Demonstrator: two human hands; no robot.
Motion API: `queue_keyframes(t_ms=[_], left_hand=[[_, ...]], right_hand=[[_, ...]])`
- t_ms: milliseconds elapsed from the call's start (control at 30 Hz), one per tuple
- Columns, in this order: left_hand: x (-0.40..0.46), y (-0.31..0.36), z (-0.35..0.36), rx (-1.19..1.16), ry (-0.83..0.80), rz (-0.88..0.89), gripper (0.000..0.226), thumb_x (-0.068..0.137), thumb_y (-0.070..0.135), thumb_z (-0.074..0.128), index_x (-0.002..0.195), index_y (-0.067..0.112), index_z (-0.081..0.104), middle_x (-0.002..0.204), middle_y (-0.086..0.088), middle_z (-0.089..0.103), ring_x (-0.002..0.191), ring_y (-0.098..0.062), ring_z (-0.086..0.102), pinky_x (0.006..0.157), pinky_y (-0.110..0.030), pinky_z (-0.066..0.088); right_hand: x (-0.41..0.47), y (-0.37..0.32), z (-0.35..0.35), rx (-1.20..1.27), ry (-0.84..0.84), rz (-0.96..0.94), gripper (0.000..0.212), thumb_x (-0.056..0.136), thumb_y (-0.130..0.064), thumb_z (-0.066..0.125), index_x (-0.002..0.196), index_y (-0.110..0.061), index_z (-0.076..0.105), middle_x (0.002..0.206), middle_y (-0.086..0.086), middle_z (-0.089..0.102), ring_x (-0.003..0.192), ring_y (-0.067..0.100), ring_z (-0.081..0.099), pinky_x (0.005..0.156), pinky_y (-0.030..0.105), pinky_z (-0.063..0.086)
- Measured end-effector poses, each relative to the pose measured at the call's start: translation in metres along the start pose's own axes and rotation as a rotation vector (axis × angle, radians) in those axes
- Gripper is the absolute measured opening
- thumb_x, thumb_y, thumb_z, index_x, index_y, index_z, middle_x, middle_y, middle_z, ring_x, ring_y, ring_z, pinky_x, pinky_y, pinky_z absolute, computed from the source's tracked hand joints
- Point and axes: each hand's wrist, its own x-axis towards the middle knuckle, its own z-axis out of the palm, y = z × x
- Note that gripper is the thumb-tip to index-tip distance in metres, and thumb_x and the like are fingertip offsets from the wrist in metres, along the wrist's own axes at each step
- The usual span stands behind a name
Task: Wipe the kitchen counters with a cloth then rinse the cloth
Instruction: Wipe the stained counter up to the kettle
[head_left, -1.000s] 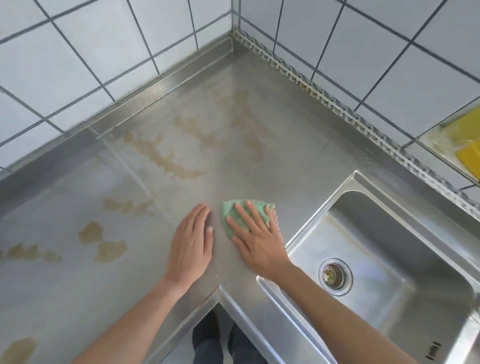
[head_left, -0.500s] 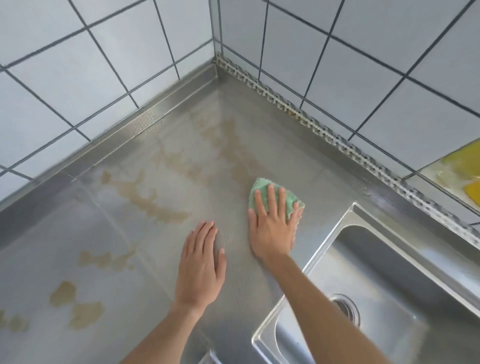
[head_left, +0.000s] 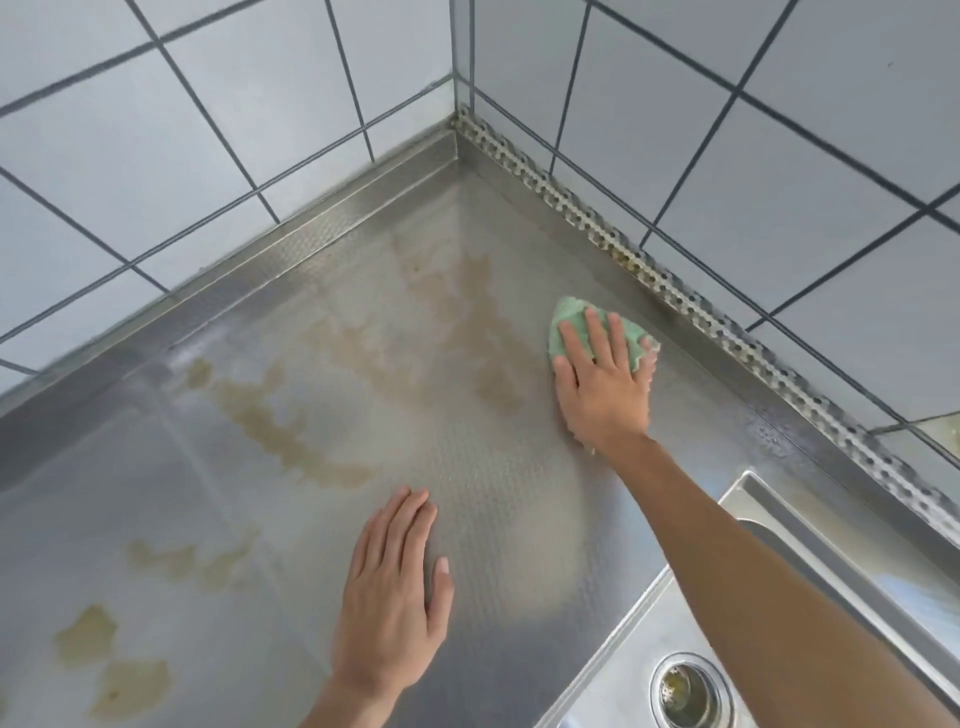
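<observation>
The right hand (head_left: 602, 387) lies flat with fingers spread on a green cloth (head_left: 569, 325), pressing it onto the stainless steel counter (head_left: 493, 493) rather than gripping it; the cloth sits beyond the sink (head_left: 649, 649), near the perforated strip (head_left: 675, 296) under the tiled wall (head_left: 779, 182). The left hand (head_left: 392, 597) rests palm down on the counter, fingers straight and close together, holding nothing, to the left of the sink. Brownish stains (head_left: 291, 431) spread across the counter left of the cloth and further left of the sink.
</observation>
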Motion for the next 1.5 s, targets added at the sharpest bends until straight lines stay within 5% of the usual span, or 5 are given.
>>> queue_keyframes(t_ms=[367, 767, 933, 1167, 1500], left_hand=[[0.002, 0.002, -0.003, 0.014, -0.008, 0.012, 0.054, 0.099, 0.031, 0.048, 0.148, 0.009, 0.05, 0.164, -0.001, 0.039, 0.157, -0.019, 0.028, 0.127, -0.044, 0.026], [0.002, -0.002, 0.004, -0.029, 0.045, 0.024, 0.054, 0.1, 0.034, 0.045, 0.146, 0.006, 0.055, 0.161, -0.004, 0.044, 0.155, -0.023, 0.033, 0.124, -0.046, 0.032], [0.001, 0.0, 0.004, -0.027, 0.057, 0.027, 0.054, 0.099, 0.033, 0.047, 0.144, 0.006, 0.056, 0.159, -0.004, 0.047, 0.154, -0.023, 0.035, 0.123, -0.045, 0.033], [0.002, 0.002, -0.001, -0.026, 0.036, 0.008, 0.054, 0.097, 0.033, 0.052, 0.144, 0.008, 0.057, 0.158, -0.004, 0.048, 0.154, -0.022, 0.035, 0.121, -0.047, 0.036], [0.001, 0.002, 0.001, -0.051, 0.032, 0.0, 0.053, 0.096, 0.03, 0.056, 0.144, 0.01, 0.056, 0.162, -0.001, 0.043, 0.156, -0.02, 0.032, 0.121, -0.046, 0.034]], right_hand=[[-0.099, -0.028, 0.02, -0.012, -0.066, -0.681, 0.049, 0.11, -0.048, 0.029, 0.155, -0.034, 0.041, 0.169, -0.005, 0.027, 0.159, 0.019, 0.012, 0.127, 0.056, 0.013], [0.07, -0.053, -0.013, -0.013, -0.126, -0.066, 0.057, 0.107, -0.051, 0.011, 0.163, -0.038, 0.005, 0.173, -0.006, -0.01, 0.157, 0.017, -0.02, 0.124, 0.06, -0.01], [0.042, -0.14, 0.012, -0.011, -0.113, -0.389, 0.055, 0.109, -0.051, 0.014, 0.162, -0.04, 0.014, 0.173, -0.009, 0.0, 0.158, 0.017, -0.014, 0.124, 0.057, -0.015], [-0.045, -0.042, 0.009, -0.038, -0.15, -0.748, 0.052, 0.11, -0.05, 0.022, 0.159, -0.036, 0.033, 0.172, -0.008, 0.017, 0.16, 0.016, 0.004, 0.128, 0.055, 0.003], [0.123, -0.087, -0.007, 0.035, -0.028, -0.011, 0.056, 0.107, -0.051, 0.015, 0.162, -0.039, 0.02, 0.173, -0.008, 0.002, 0.159, 0.017, -0.008, 0.123, 0.062, -0.007]])
